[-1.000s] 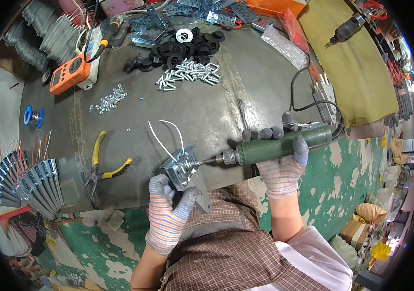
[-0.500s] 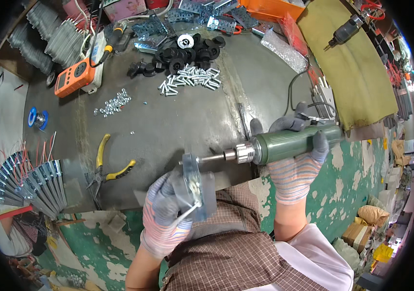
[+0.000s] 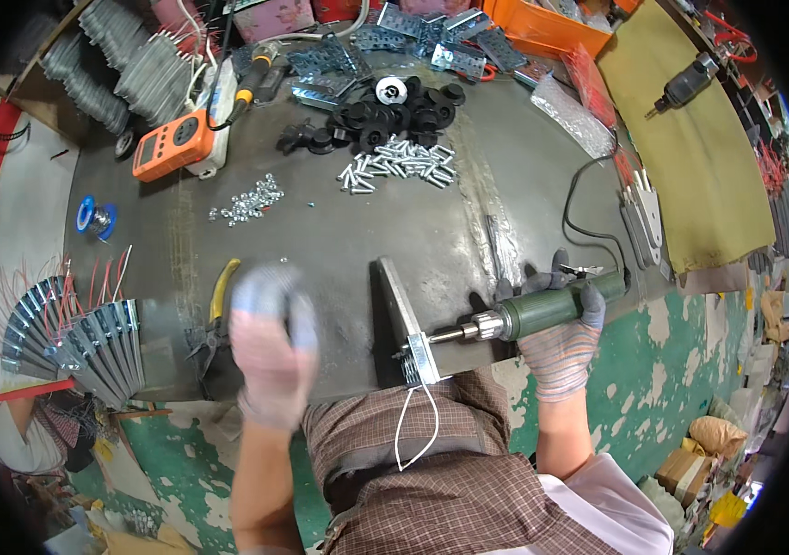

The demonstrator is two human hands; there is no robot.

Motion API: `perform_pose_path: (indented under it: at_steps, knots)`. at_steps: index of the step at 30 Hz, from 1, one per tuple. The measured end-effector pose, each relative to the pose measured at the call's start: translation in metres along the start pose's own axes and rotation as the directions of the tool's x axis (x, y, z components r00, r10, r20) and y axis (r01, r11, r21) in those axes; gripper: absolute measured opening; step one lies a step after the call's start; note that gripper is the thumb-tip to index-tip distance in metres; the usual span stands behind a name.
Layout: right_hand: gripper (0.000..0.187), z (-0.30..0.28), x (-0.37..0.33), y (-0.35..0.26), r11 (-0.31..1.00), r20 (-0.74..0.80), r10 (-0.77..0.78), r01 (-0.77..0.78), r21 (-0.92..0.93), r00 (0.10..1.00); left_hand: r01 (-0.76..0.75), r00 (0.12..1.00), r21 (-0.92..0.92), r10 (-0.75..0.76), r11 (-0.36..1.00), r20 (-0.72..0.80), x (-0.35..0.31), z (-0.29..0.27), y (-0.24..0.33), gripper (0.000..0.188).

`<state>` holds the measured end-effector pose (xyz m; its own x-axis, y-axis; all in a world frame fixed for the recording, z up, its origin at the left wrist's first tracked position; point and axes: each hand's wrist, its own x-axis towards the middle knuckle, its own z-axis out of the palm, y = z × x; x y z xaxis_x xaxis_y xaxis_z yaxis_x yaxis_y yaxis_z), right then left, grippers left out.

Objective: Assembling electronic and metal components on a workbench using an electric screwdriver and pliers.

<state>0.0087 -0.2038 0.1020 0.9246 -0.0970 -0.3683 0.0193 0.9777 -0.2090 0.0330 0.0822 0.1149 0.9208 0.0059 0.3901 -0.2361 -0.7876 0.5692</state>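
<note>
My right hand (image 3: 561, 350), in a striped grey-palmed glove, is closed around a green electric screwdriver (image 3: 552, 308) lying level, pointing left. Its bit reaches the metal bracket (image 3: 420, 356) at the table's front edge; whether it touches a screw I cannot make out. A long grey metal arm (image 3: 398, 294) extends from the bracket over the tabletop, and a looped white cable (image 3: 435, 421) hangs below. My left hand (image 3: 270, 347), gloved too, is blurred by motion, away from the bracket. It is nearest the yellow-handled pliers (image 3: 221, 291) and partly covers them; its fingers are smeared.
Silver screws (image 3: 399, 165), small nuts (image 3: 248, 200) and black round parts (image 3: 381, 118) lie in heaps farther back. An orange meter (image 3: 172, 146), a solder spool (image 3: 96, 219) and wired metal strips (image 3: 89, 342) are at left. A second screwdriver (image 3: 683, 85) lies on yellow cloth at right.
My left hand has let go of the metal bracket and moved left toward the pliers. The bracket now rests at the table edge, and the screwdriver has come slightly lower. The view has shifted a little.
</note>
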Motion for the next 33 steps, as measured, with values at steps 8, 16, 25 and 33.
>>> perform_pose_path:
  at_steps: [8, 16, 25, 33]
  knots:
    - [0.047, 0.005, 0.002, 0.003, 1.000, 0.003, 0.010, -0.010, -0.014, 1.000, -0.074, 0.996, 0.518, 0.034, 0.852, 0.085, 0.078, 0.032, -0.068, 0.027]
    - [0.048, 0.005, 0.005, 0.000, 0.999, -0.028, -0.013, 0.011, -0.046, 1.000, 0.000, 0.995, 0.447, -0.046, 0.895, 0.092, 0.082, 0.029, -0.068, 0.014]
    - [0.046, 0.003, 0.008, 0.002, 1.000, 0.001, 0.003, -0.003, -0.017, 1.000, 0.739, 0.653, -0.667, -0.338, 0.091, 0.678, 0.001, -0.008, 0.015, 0.010]
    - [0.050, 0.006, 0.007, 0.003, 0.999, 0.027, 0.029, -0.028, -0.032, 0.999, 0.732, 0.555, -0.603, -0.238, -0.315, 0.797, -0.044, 0.023, 0.025, 0.010]
